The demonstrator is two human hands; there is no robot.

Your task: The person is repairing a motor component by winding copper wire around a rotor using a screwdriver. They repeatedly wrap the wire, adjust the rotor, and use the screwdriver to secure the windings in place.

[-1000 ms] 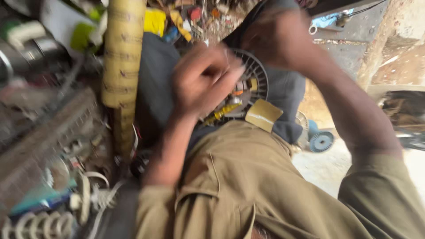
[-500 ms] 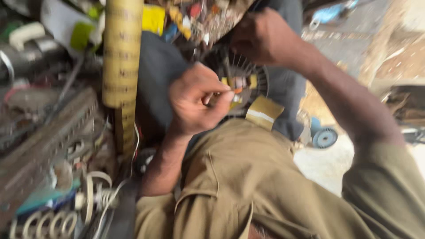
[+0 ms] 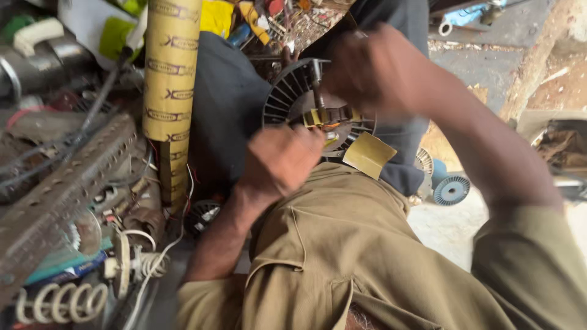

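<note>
Both hands [image 3: 318, 122] grip motor stator [image 3: 293, 98] (face tilted up)

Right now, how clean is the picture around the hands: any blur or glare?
Head view: right hand smeared by motion blur; left hand softer but readable; round finned motor part fairly sharp; daylight washes out the floor at right, left clutter in shade.

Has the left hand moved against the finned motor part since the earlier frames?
Yes. The left hand has come down off the face of the round finned motor part to its lower edge, toward the person's lap. The right hand stays at its upper right.
</note>
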